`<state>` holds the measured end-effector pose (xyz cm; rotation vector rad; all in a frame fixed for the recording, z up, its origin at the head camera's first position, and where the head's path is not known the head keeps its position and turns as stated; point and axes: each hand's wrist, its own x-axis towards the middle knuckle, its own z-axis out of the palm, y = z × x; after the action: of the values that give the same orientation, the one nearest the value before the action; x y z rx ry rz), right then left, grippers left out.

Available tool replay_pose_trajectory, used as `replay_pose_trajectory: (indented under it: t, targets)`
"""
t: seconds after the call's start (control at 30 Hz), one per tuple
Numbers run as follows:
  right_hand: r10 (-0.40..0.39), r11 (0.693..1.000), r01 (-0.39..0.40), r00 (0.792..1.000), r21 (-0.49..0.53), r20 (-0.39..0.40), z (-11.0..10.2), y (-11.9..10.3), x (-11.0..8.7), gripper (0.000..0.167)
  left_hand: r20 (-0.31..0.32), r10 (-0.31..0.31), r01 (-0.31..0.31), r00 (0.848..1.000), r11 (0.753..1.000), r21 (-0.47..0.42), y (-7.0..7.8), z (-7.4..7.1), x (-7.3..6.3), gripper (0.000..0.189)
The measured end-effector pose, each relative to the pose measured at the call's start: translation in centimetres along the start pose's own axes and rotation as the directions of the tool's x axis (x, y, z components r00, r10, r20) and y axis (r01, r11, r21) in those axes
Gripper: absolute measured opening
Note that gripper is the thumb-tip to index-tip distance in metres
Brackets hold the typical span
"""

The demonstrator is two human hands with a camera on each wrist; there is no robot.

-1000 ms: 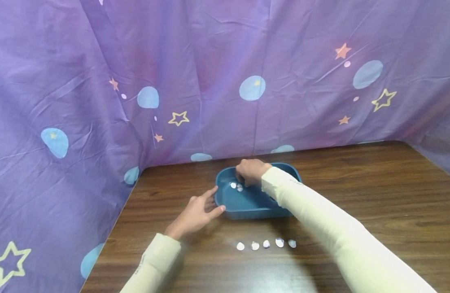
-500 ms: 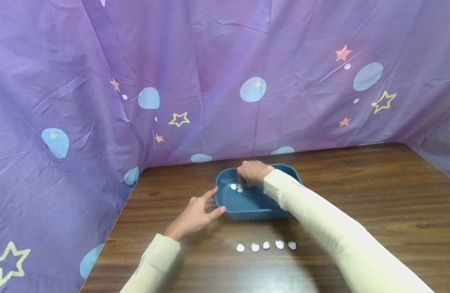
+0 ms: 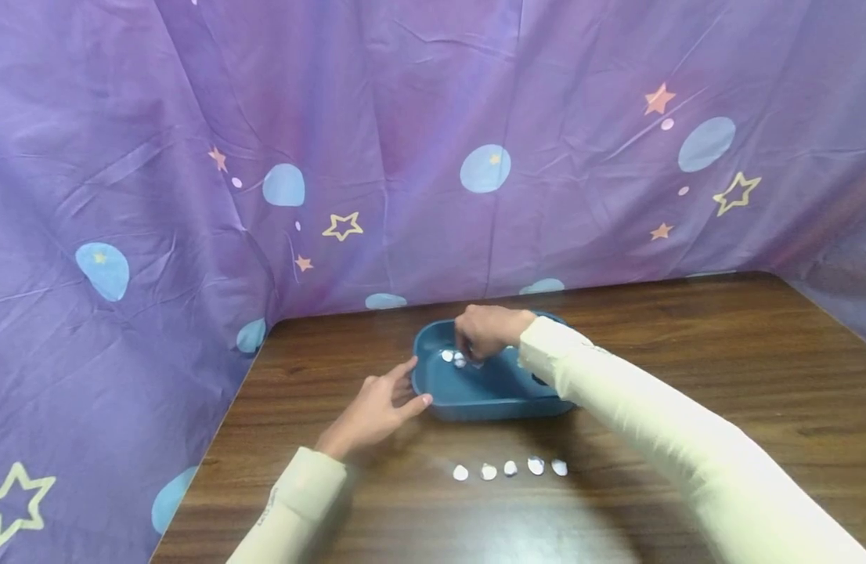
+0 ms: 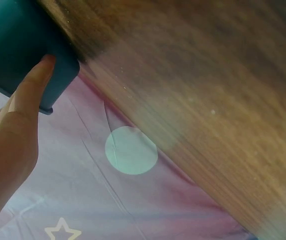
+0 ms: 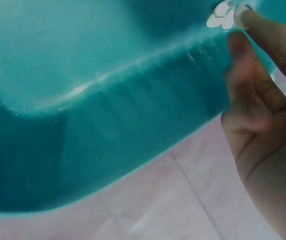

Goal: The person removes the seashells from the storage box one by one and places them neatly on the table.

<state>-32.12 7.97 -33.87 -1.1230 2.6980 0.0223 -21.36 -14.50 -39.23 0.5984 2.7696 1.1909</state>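
A blue tray (image 3: pixel 499 410) with raised walls stands on the table. My left hand (image 3: pixel 368 411) rests its fingers and thumb against the tray's left end; in the left wrist view a fingertip (image 4: pixel 48 61) presses the outer wall. My right hand (image 3: pixel 492 329) is inside the tray, fingers bent downward. Small white, shiny, roundish pieces (image 5: pixel 222 15) lie close together on the tray floor. One fingertip touches a white piece (image 5: pixel 241 15) beside them; a narrow gap shows between that fingertip and the finger below, and whether they pinch it is unclear.
Several similar white pieces (image 3: pixel 510 468) lie in a row on the wooden table (image 3: pixel 687 376), in front of the tray. A purple curtain (image 3: pixel 405 117) with stars hangs behind and to the left. A dark spot (image 3: pixel 539 379) shows in the tray near the right sleeve.
My right forearm and wrist have shifted slightly right, and more of the tray's inside shows beneath the hand. The left hand stays at the tray's left end; the row of white pieces is unchanged.
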Motion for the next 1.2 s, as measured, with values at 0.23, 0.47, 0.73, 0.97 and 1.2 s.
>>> replay_pose_trajectory:
  t: [0.23, 0.47, 0.73, 0.97, 1.2]
  targets:
    - [-0.104, 0.986, 0.103, 0.995, 0.131, -0.003, -1.6, -0.7, -2.1, 0.017, 0.007, -0.008, 0.007, 1.000, 1.000, 0.015, -0.1, -0.1, 0.0, 0.076]
    - [-0.219, 0.966, 0.236, 0.964, 0.105, -0.152, -3.3, -1.7, -4.2, 0.021, 0.000, 0.000, 0.000, 1.000, 1.000, 0.000, 0.2, -0.2, 0.0, 0.074]
    - [-0.320, 0.919, 0.360, 0.919, 0.161, -0.229, -3.5, -3.5, -6.6, 0.011, -0.001, 0.003, -0.003, 1.000, 1.000, -0.013, 0.2, -0.1, 0.0, 0.075]
    - [-0.362, 0.888, 0.412, 0.900, 0.202, -0.244, -1.8, -5.4, -8.0, 0.012, -0.002, 0.019, -0.019, 1.000, 1.000, -0.017, -0.1, 0.0, 0.0, 0.075]
    - [-0.371, 0.873, 0.419, 0.902, 0.248, -0.219, 0.5, -7.3, -8.9, 0.012, -0.011, 0.039, -0.040, 0.999, 0.999, -0.020, 0.0, -0.1, 0.0, 0.075]
